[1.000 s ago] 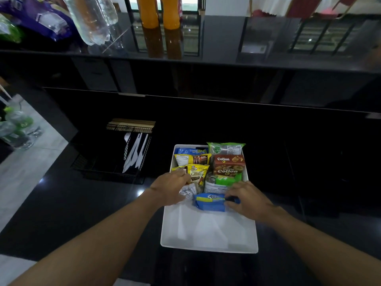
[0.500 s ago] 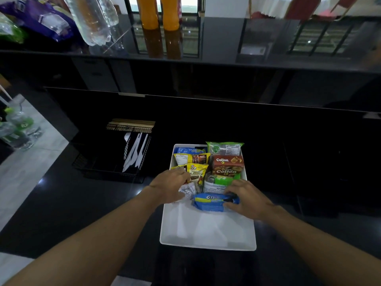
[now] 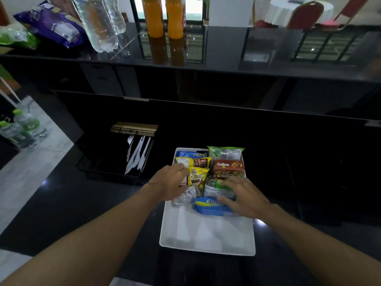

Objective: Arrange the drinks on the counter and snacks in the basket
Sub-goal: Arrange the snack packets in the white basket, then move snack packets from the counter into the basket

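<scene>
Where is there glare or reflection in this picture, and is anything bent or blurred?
Head view: the glossy upper counter mirrors the orange bottles; small glare spots lie on the dark lower counter beside the white basket; the wide lens makes the water bottles lean.

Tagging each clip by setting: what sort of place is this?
Probably a refreshment counter in a banquet or event hall: orange drink bottles stand on the raised counter, plastic cutlery sits in a wire caddy, and a cloth-covered table with a red chair shows behind.
</scene>
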Demonstrator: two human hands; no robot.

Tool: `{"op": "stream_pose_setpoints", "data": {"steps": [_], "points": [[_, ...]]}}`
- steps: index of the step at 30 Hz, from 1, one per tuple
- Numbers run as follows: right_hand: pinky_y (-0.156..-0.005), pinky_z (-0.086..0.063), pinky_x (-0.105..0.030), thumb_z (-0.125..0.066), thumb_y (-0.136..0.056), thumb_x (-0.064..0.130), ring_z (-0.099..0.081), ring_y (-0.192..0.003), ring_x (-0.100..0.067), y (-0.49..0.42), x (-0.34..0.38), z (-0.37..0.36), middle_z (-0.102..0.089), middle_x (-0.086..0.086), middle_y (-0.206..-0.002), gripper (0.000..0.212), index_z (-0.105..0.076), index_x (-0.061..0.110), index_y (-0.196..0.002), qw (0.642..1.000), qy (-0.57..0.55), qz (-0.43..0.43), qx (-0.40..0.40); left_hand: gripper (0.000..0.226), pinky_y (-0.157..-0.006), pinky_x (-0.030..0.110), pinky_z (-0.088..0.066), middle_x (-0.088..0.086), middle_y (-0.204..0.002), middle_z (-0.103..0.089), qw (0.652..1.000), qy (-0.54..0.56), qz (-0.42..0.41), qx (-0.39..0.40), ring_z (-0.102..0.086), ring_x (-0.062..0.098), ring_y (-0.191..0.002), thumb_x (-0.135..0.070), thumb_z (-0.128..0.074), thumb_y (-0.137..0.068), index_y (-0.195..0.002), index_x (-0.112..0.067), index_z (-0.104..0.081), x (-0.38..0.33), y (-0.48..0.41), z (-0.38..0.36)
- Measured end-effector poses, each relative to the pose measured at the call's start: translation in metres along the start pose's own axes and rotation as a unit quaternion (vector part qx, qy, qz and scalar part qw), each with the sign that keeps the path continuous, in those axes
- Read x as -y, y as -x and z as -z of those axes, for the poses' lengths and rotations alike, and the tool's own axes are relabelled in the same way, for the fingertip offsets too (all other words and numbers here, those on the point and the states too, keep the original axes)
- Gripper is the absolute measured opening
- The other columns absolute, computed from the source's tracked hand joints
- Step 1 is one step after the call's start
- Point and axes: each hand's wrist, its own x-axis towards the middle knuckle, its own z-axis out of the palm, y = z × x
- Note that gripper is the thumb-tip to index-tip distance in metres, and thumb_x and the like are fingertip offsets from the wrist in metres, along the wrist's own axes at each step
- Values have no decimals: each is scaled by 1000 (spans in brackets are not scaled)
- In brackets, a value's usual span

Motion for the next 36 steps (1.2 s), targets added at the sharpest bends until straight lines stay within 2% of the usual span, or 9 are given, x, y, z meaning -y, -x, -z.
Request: {"op": "stream_pose_setpoints", "data": {"steps": [4,9,14,19,24,30,36], "points": [[-110,-35,-34,-44,-95,65,-47,-129,-13,-18,14,18,-53,4,-141,64,-48,25,-144,1000,9,2,-24,43,-90,35,-39,2,-126,-55,999,-8,16,-29,-49,19,-111,-42,-51,-98,-133,-18,-53,6,-2,16],[-119,-21,-36,-39,-98,65,-31,-147,-18,-38,40,44,-35,2,-160,70,-32,27,-156,999,19,2,-26,50,-95,35,-38,2,-128,-54,997,-29,39,-52,-49,19,-114,-46,-41,-102,-142,-17,-46,17,-2,45],[-121,-18,-33,-37,-100,63,-23,-150,-16,-55,70,70,-25,4,-165,71,-24,27,-159,999,20,2,-37,57,-105,38,-37,4,-141,-49,995,-57,72,-50,-47,23,-128,-50,-37,-102,-149,-17,-40,28,0,75],[-124,-11,-38,-32,-99,67,-13,-153,-16,-67,101,91,-17,2,-167,75,-18,27,-161,1000,5,3,-26,61,-115,38,-30,4,-153,-43,991,-64,97,-64,-39,22,-140,-52,-34,-102,-153,-19,-36,41,15,100],[-125,-2,-40,-26,-95,75,-4,-155,-15,-81,130,107,-10,4,-169,81,-12,30,-161,1000,-8,12,-16,62,-117,38,-27,5,-158,-37,989,-59,116,-66,-34,23,-144,-53,-32,-103,-154,-18,-34,65,41,125],[-124,-2,-40,-22,-91,81,-5,-155,-14,-97,175,127,-12,5,-168,87,-13,31,-161,998,-17,35,-50,67,-122,40,-17,5,-164,-23,985,-38,155,-66,-20,23,-151,-57,-24,-103,-158,-19,-24,94,73,161],[-124,-10,-42,-31,-93,77,-12,-154,-16,-111,215,157,-21,4,-166,83,-20,29,-160,993,-26,64,-94,66,-122,41,-17,6,-164,-23,978,-33,177,-109,-18,24,-151,-56,-25,-103,-158,-18,-25,118,98,197]]}}
